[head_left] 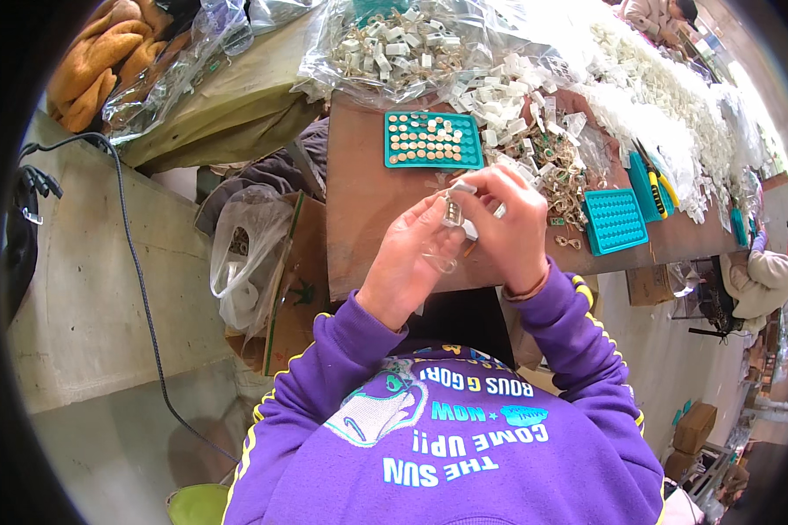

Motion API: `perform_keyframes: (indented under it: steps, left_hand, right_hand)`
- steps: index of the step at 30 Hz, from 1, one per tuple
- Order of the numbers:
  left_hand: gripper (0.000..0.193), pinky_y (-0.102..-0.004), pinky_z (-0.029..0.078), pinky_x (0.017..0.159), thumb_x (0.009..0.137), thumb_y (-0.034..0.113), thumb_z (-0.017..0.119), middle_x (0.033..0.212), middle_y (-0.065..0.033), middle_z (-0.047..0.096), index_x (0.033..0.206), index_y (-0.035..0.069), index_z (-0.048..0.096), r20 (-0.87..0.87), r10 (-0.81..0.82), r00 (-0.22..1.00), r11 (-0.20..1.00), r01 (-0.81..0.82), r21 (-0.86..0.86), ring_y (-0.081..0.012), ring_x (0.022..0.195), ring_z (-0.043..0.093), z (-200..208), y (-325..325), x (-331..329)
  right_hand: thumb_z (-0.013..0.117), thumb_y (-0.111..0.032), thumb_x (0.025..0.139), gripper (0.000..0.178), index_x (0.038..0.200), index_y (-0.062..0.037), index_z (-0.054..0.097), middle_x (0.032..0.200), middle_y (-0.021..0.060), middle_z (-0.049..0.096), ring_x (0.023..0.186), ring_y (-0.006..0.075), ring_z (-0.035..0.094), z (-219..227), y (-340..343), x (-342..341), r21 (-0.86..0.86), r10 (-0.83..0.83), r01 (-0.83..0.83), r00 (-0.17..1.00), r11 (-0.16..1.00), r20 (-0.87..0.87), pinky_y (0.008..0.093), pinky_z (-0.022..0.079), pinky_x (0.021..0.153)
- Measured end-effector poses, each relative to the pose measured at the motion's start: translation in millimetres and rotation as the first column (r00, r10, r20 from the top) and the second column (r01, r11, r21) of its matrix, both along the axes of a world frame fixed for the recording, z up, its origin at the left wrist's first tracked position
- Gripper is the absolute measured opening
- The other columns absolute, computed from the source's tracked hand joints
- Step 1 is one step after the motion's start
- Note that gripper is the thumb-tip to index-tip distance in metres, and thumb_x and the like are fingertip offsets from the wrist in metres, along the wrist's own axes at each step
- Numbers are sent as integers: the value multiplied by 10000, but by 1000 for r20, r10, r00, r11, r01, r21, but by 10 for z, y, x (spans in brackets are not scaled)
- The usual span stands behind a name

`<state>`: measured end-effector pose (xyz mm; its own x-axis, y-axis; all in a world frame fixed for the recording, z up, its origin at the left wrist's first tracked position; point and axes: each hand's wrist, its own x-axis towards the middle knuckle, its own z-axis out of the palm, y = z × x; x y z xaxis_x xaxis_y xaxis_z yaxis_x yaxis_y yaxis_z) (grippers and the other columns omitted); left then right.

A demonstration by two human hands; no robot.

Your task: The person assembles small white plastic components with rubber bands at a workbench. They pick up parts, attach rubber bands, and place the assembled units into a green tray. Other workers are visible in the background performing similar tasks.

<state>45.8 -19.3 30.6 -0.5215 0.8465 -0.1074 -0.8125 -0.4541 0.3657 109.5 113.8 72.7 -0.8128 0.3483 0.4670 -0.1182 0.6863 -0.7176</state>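
Note:
At the front of the brown table, my left hand and my right hand meet around a small white plastic battery case. Its side facing me shows shiny, round metal parts that look like button cells. My left fingers grip the case from the left, while my right thumb and fingers pinch at its top and right side. A thin pale wire loop hangs below the left fingers. More small white pieces show by my right fingers; whether they are held is unclear. Just beyond my hands lies a teal tray with rows of button cells.
White cases and coiled wires are heaped to the right, beside another teal dimpled tray and yellow-black pliers. An open plastic bag of cases lies at the back. A cardboard box stands left of the table. Other people sit farther right.

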Motion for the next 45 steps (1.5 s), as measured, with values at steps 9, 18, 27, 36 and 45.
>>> perform_keyframes:
  steps: [9, 18, 27, 36, 45]
  left_hand:
    - [249, -336, 498, 891, 1000, 248, 525, 1078, -18, 636, 1187, 91, 567, 112, -132, 985, 978, 111, 174, -127, 976, 612, 9, -117, -2]
    - [260, -364, 508, 914, 1010, 241, 498, 1086, -47, 627, 1193, 62, 545, 357, -287, 889, 942, 195, 272, -163, 1001, 610, -122, -88, 97]
    - [248, -424, 491, 987, 976, 164, 556, 1081, -90, 636, 1196, 51, 546, -133, 251, 959, 968, -247, 43, -217, 1042, 624, -240, -188, -167]
    - [271, -439, 478, 1010, 979, 185, 558, 1092, -106, 630, 1207, 43, 529, -92, 305, 948, 950, -297, 94, -260, 1064, 621, -293, -147, -199]
    - [244, -425, 489, 988, 972, 159, 565, 1090, -111, 627, 1184, 42, 534, -135, 262, 955, 962, -249, 109, -262, 1099, 601, -272, -190, -190]
  right_hand:
    - [737, -48, 717, 340, 1047, -17, 662, 998, 98, 640, 857, 276, 660, -61, 21, 45, 483, 285, -149, 932, 863, -223, 358, 563, 726]
    - [764, -123, 692, 346, 1010, -30, 667, 898, 79, 638, 820, 268, 655, -87, 113, 87, 572, 327, -199, 936, 795, -129, 333, 542, 677]
    - [668, -120, 768, 84, 840, -77, 676, 784, 54, 609, 795, 246, 616, -124, 328, -229, 567, 40, -70, 997, 821, 65, 368, 517, 686]
    - [626, -131, 716, 80, 760, -68, 650, 817, 74, 615, 868, 244, 630, -260, 163, -562, 802, 28, -284, 948, 525, 317, 362, 497, 814]
    - [636, -80, 735, 87, 803, -27, 646, 842, 119, 681, 757, 291, 679, -185, 238, -569, 494, 58, -234, 936, 837, 346, 356, 539, 698]
